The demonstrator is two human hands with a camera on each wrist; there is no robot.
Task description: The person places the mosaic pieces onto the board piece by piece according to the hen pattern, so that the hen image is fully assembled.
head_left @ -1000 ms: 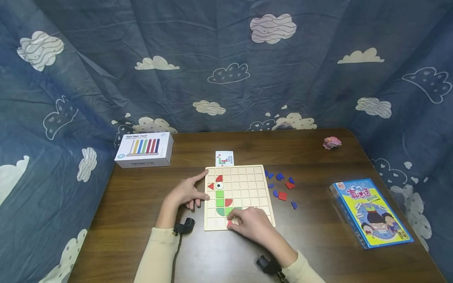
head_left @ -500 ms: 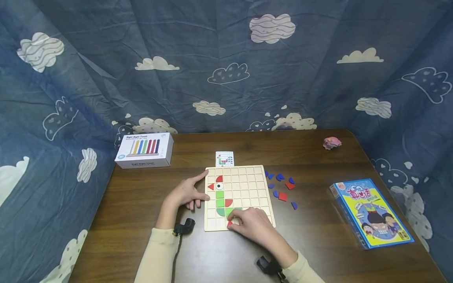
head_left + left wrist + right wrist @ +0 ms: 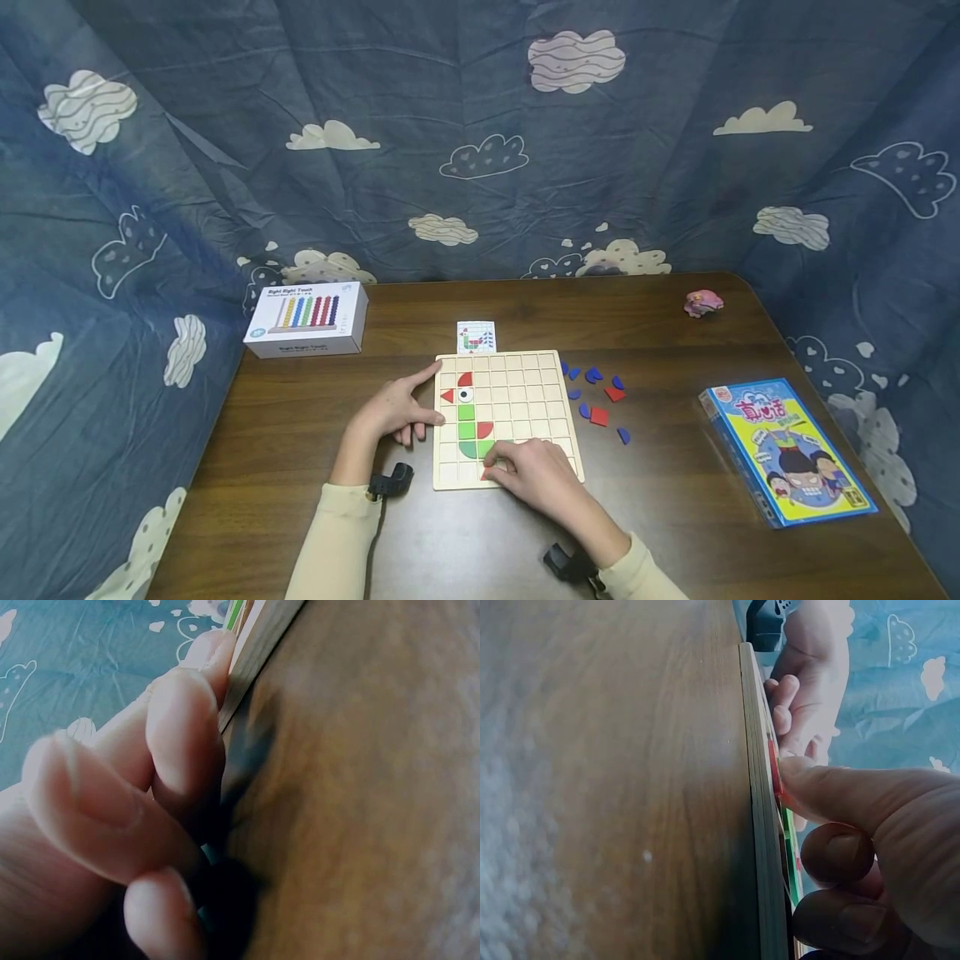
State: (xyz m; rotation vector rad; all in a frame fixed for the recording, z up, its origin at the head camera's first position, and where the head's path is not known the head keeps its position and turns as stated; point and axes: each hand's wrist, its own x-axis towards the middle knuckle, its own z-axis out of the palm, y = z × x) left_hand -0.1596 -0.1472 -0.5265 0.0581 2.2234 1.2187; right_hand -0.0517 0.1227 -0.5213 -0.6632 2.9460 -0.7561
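A wooden grid board [image 3: 525,392] lies on the table, bearing a figure of flat tiles: a round eye tile [image 3: 465,394], red pieces and green squares [image 3: 467,412]. My left hand [image 3: 393,407] touches the board's left edge with spread thumb and index finger; its other fingers are bent, as the left wrist view shows. Over the board's lower part, my right hand [image 3: 536,475] holds a small red triangle tile [image 3: 485,475] between thumb and index finger, down in the bottom row. In the right wrist view the thumb touches that red tile [image 3: 774,769]. The hand hides part of the lower rows.
Right of the board lie loose blue tiles [image 3: 593,375] and red squares [image 3: 598,416]. Behind it is a pattern card [image 3: 476,337]. A white box [image 3: 303,321] stands at back left, a blue-yellow box [image 3: 787,452] at right, a pink toy [image 3: 703,303] at back right.
The right thumb and fingers have shifted very slightly right, and more of the red triangle tile shows on the board. The left hand stays in place.
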